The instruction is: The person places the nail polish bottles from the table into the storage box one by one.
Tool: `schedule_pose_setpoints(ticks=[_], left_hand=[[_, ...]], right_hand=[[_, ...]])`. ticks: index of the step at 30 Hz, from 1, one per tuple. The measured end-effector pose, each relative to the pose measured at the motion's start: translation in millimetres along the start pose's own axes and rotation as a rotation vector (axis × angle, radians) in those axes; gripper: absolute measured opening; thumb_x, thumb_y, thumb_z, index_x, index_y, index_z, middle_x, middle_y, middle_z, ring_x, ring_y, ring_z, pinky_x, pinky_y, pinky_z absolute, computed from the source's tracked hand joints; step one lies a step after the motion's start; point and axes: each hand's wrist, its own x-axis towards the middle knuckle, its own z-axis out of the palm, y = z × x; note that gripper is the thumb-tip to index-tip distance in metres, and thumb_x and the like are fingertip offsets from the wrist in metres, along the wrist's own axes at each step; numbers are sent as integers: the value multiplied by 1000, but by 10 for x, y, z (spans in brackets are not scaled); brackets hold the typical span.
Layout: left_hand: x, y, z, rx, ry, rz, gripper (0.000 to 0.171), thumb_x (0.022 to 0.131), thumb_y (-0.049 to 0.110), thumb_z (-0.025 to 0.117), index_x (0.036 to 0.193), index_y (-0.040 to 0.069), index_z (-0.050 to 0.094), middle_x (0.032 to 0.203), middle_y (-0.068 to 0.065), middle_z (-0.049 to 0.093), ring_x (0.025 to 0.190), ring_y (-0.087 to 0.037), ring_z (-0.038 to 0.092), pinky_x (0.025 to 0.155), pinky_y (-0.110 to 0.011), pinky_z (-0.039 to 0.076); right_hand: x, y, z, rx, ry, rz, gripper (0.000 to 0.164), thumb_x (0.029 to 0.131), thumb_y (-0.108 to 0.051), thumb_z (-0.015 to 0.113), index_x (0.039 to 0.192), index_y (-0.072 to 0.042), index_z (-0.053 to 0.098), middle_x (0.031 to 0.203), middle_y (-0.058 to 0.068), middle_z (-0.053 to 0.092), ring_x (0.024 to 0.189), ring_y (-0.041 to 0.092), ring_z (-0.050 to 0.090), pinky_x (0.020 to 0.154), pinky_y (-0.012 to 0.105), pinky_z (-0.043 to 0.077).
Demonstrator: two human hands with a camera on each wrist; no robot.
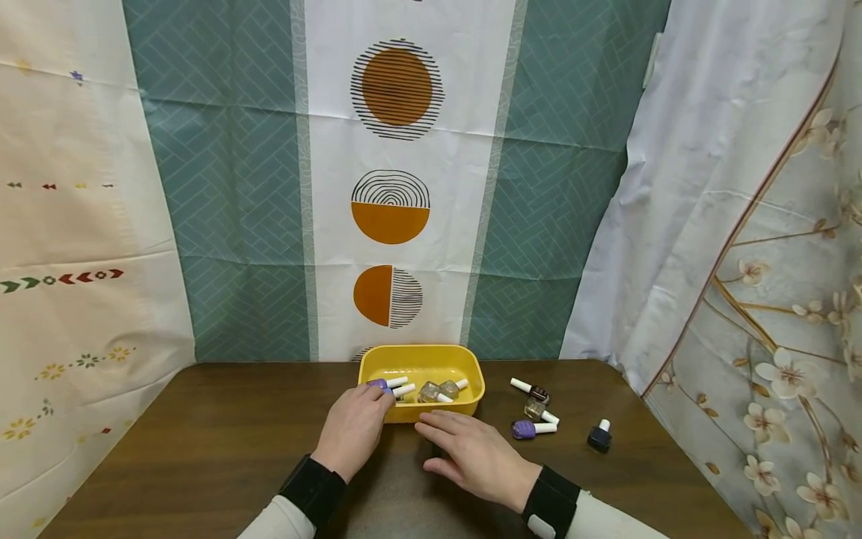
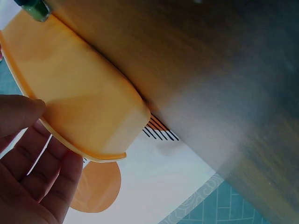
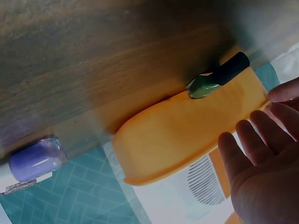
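A yellow plastic basket (image 1: 417, 413) holds several small nail polish bottles with white caps, among them purple ones (image 1: 378, 384) at the left and glittery ones (image 1: 428, 391) toward the right. My left hand (image 1: 355, 428) grips the front-left rim, thumb against the outer wall (image 2: 93, 88) and fingers over the edge. At the front rim is my right hand (image 1: 474, 453), its fingers loosely extended with the tips right at the edge. A green nail polish bottle (image 3: 202, 87) with a black cap stands before the basket's front wall, hidden behind the right hand in the head view.
Right of the basket lie a dark bottle (image 1: 539, 393), a glittery bottle (image 1: 535, 409) and a purple bottle (image 1: 523, 430). Farther right, a black bottle (image 1: 598, 439) stands upright on the brown table (image 1: 222, 442). Patterned curtains (image 1: 256, 187) hang behind the table.
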Motion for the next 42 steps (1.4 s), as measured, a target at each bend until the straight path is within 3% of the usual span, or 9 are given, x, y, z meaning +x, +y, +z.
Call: schedule_pose_setpoints(ticks=[19,42], left_hand=[[-13,0,-23,6,-2,-1,24,87,6,94,106,10,79,109,-6,76,102,-26,71,95,-42,62],[8,18,-34,3,-21,-9,23,88,6,93,107,10,80,110,-6,77,103,-26,72,95,-42,62]], right_hand=[[44,111,73,17,-58,33,53,112,-37,68,157,-10,61,159,6,60,145,21,58,117,42,51],[80,183,173,-43,-87,32,52,107,-33,76,153,-11,65,150,2,66,138,16,62,113,36,53]])
